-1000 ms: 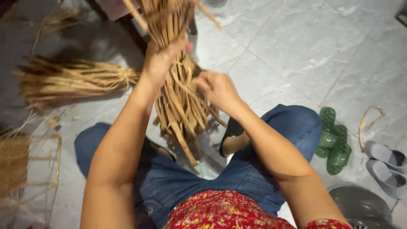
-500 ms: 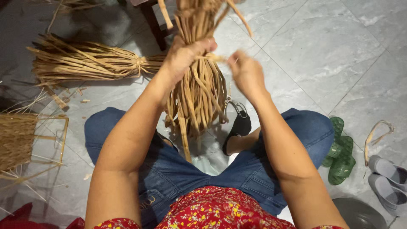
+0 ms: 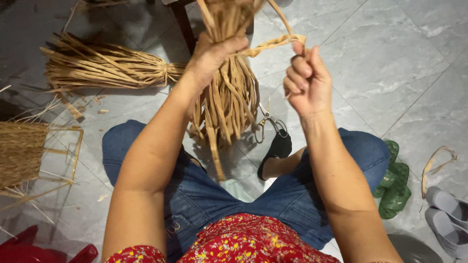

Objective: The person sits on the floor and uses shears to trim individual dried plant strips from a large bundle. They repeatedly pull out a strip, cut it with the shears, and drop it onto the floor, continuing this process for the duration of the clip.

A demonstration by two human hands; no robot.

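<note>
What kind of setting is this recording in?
Probably a home floor used for handcraft work, not a factory. Grey floor tiles with house slippers lying about, a tied fibre bundle, scissors and a part-woven mat all point to it.

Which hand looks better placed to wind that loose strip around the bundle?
Probably the right hand: it already pinches the loose strip and is otherwise free. The left hand is clamped round the bundle, holding it up.

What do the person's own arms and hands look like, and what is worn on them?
Both arms are bare, with no sleeves reaching the forearms. The left hand and right hand carry no gloves, rings, watch or bracelets that show. Fingernails look short and plain.
</note>
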